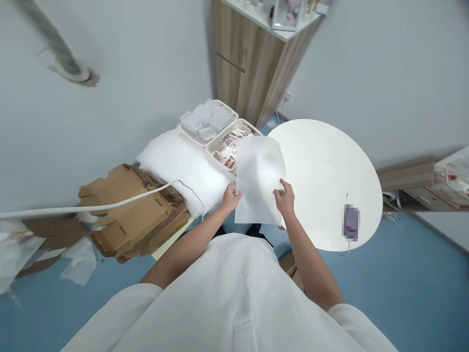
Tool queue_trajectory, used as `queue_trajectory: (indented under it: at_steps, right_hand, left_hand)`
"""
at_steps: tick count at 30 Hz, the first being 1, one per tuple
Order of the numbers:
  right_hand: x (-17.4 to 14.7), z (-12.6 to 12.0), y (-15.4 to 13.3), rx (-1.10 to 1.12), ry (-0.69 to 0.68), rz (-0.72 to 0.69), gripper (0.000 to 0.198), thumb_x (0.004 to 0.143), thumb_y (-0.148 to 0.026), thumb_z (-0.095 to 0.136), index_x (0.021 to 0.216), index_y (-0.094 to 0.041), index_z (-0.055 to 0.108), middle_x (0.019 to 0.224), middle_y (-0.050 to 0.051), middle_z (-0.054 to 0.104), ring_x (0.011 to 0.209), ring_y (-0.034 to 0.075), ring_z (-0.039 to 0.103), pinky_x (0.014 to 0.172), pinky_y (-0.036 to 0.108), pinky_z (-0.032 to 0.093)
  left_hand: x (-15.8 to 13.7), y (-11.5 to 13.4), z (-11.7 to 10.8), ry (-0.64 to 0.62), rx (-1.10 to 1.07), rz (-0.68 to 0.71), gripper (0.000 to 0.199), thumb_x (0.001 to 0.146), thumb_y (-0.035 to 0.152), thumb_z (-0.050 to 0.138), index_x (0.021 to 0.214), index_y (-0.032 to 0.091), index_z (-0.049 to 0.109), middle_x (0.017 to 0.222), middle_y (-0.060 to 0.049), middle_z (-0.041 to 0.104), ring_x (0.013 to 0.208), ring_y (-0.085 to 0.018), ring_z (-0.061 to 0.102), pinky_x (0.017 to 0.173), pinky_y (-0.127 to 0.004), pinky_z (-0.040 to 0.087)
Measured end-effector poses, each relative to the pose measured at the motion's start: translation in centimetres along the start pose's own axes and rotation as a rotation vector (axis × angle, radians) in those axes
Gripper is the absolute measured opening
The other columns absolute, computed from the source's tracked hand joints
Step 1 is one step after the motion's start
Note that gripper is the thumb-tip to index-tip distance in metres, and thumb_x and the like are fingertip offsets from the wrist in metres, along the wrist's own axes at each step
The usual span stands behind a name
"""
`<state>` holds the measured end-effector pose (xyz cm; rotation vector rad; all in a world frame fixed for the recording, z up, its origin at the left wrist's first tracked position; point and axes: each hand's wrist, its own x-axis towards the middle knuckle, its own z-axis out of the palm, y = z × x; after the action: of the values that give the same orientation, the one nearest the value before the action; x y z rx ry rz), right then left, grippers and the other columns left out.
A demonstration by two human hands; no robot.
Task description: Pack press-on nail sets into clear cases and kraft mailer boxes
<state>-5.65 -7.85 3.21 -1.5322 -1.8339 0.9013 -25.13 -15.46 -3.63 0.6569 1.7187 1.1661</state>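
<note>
A thin, translucent white sheet [259, 171] hangs in front of my body, its upper part curving over the edge of the round table. I cannot tell whether it is a single sheet or a flat bag. My left hand [231, 196] pinches its left edge between thumb and fingers. On the opposite edge, my right hand [285, 197] grips it the same way. Just beyond the sheet is a white basket [209, 148] of small printed cards or packets, partly covered by it. A second basket [235, 115] beside that one holds clear plastic pouches or boxes.
The round white table [330, 166] stands at right, with a blurred purple device [351, 223] and cable on it. White padded material [186, 166] and stacked flat cardboard [135, 215] lie at left. A white hose [91, 209] crosses over them. Behind stands a wooden cabinet [252, 54].
</note>
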Motion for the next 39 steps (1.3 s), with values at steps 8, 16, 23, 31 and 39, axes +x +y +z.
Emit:
queue_trajectory:
  at_steps: [8, 16, 23, 31, 39]
  right_hand:
    - [-2.5, -7.1, 8.8, -0.084, 0.111, 0.081, 0.054, 0.078, -0.028, 0.046, 0.130, -0.017, 0.037, 0.126, 0.012, 0.048, 0.117, 0.023, 0.043, 0.097, 0.040, 0.038]
    - [-3.4, -11.3, 15.7, -0.129, 0.037, 0.185, 0.072, 0.076, -0.032, 0.050, 0.138, -0.015, 0.019, 0.133, 0.015, 0.038, 0.118, 0.025, 0.043, 0.096, 0.041, 0.039]
    - [-4.2, -11.4, 18.1, -0.354, -0.081, 0.294, 0.082, 0.074, -0.037, 0.054, 0.140, -0.015, 0.011, 0.142, 0.014, 0.029, 0.131, 0.029, 0.023, 0.102, 0.046, 0.028]
    - [-3.7, -10.9, 19.0, -0.467, -0.147, 0.357, 0.083, 0.074, -0.037, 0.055, 0.140, -0.015, 0.010, 0.147, 0.015, 0.016, 0.135, 0.030, 0.011, 0.101, 0.051, 0.020]
    - [-5.2, -11.2, 16.7, -0.532, -0.021, 0.426, 0.075, 0.078, -0.038, 0.051, 0.140, -0.016, 0.015, 0.148, 0.018, 0.006, 0.136, 0.032, 0.003, 0.100, 0.052, 0.020]
  left_hand:
    - [0.2, 2.0, 9.2, -0.137, 0.295, 0.226, 0.055, 0.078, 0.016, 0.048, 0.132, 0.017, 0.035, 0.096, -0.006, 0.061, 0.071, -0.012, 0.055, 0.077, -0.029, 0.045]
    - [0.0, 3.5, 16.4, -0.330, 0.575, 0.321, 0.041, 0.082, 0.018, 0.040, 0.121, 0.017, 0.051, 0.124, -0.009, 0.050, 0.114, -0.021, 0.047, 0.098, -0.033, 0.038]
    - [-0.3, 2.3, 18.5, -0.491, 0.846, 0.303, 0.059, 0.077, 0.023, 0.051, 0.134, 0.019, 0.034, 0.132, -0.011, 0.038, 0.116, -0.025, 0.044, 0.098, -0.035, 0.037]
    - [0.8, 1.7, 19.4, -0.540, 1.070, 0.383, 0.066, 0.071, 0.022, 0.056, 0.133, 0.017, 0.032, 0.129, -0.014, 0.037, 0.120, -0.029, 0.035, 0.097, -0.039, 0.034]
    - [1.2, 3.0, 19.0, -0.496, 1.121, 0.481, 0.070, 0.071, 0.031, 0.058, 0.134, 0.022, 0.030, 0.146, -0.012, 0.018, 0.129, -0.035, 0.020, 0.099, -0.050, 0.026]
